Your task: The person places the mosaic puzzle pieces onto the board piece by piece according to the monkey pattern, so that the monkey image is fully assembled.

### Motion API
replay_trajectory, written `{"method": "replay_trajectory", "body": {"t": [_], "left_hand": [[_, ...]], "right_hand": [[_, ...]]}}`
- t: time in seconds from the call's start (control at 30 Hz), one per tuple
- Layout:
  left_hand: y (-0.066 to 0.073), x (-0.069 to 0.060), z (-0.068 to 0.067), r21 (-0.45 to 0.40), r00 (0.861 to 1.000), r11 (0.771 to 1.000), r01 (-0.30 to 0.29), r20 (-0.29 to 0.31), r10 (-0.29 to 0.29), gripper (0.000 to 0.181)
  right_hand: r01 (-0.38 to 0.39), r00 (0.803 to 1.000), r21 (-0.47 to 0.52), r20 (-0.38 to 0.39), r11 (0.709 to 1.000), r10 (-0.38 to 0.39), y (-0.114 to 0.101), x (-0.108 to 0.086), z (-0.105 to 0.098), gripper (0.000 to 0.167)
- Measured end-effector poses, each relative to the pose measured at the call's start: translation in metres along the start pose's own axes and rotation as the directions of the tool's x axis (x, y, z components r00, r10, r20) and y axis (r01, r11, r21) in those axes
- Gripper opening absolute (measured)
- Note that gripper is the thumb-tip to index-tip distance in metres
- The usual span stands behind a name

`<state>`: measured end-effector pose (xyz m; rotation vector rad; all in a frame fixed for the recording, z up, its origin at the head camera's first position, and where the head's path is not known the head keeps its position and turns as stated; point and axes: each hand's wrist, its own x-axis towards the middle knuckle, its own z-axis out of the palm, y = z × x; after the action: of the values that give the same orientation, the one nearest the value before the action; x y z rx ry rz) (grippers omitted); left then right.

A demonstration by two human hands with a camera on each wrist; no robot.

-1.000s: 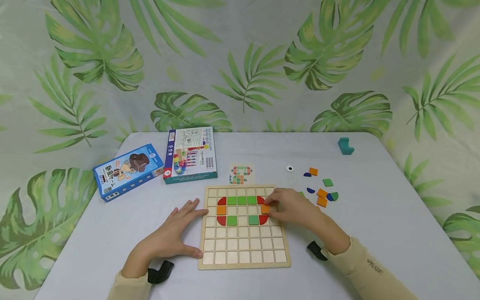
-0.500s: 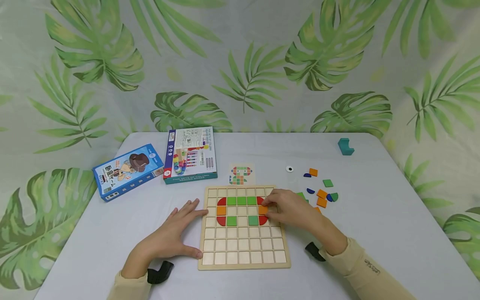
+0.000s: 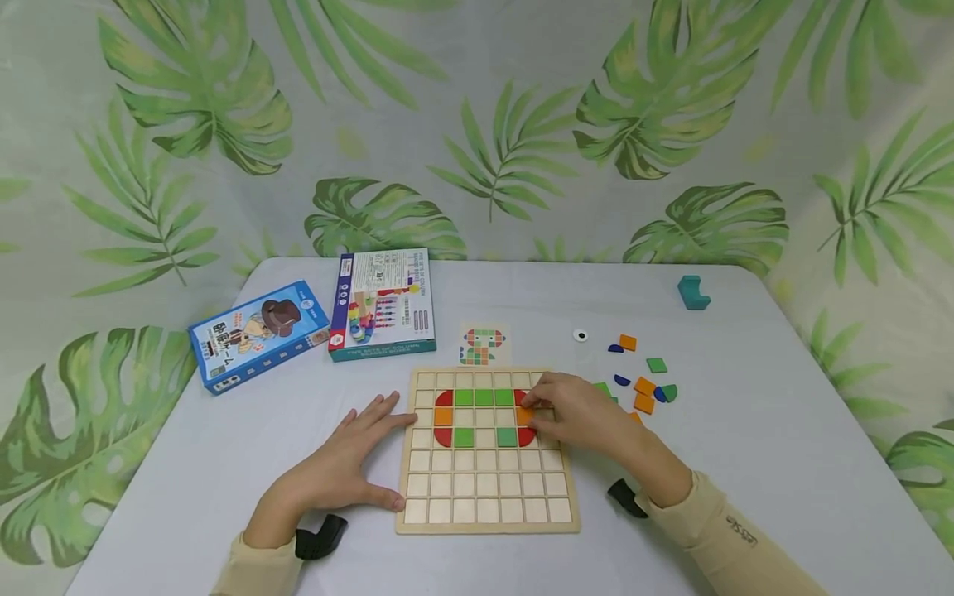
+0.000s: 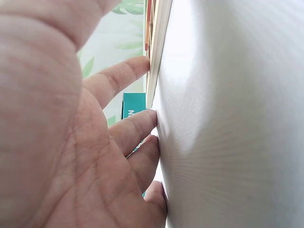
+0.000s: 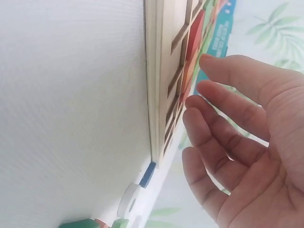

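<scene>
At the left, the left hand is spreading its fingers wide and holding nothing; thumb and forefinger are merely touching the side of the wooden board, so a hard push from the right could be sliding it across the desk. In the left wrist view the thumb is running out of frame and the board is showing as little more than an edge. The pattern card is lying just beyond the board, its details appearing too small to read reliably. In the second row, near the board's right side, the orange tile is sitting between two red pieces; the right hand is pinching its right end between thumb and forefinger, the other fingers bending loosely. The fingertips are covering part of it, so I cannot tell whether it is lying flat; if an edge is riding on a divider, pressing could be tipping it or nudging its red neighbours. Farther right, the same hand is partly hiding a green piece, which a careless retreat could be scattering.
</scene>
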<state>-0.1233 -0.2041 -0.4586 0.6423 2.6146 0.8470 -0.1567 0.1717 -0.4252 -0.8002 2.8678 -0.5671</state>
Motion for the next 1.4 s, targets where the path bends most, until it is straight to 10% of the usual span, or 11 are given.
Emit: {"method": "replay_trajectory", "body": {"t": [0.4, 0.8, 1.4], "left_hand": [[-0.001, 0.000, 0.000, 0.001, 1.000, 1.000, -0.007, 0.010, 0.007, 0.108], [0.001, -0.001, -0.002, 0.007, 1.000, 1.000, -0.010, 0.009, 0.010, 0.109], [0.001, -0.001, -0.001, 0.012, 1.000, 1.000, -0.021, 0.009, 0.021, 0.109]], "right_hand": [[-0.063, 0.998, -0.001, -0.020, 0.998, 0.063, 0.013, 0.004, -0.015, 0.021], [-0.232, 0.968, 0.001, -0.095, 0.973, 0.231, 0.076, 0.025, -0.045, 0.036], [-0.196, 0.981, -0.046, -0.019, 0.980, 0.195, 0.108, 0.049, -0.040, 0.029]]}}
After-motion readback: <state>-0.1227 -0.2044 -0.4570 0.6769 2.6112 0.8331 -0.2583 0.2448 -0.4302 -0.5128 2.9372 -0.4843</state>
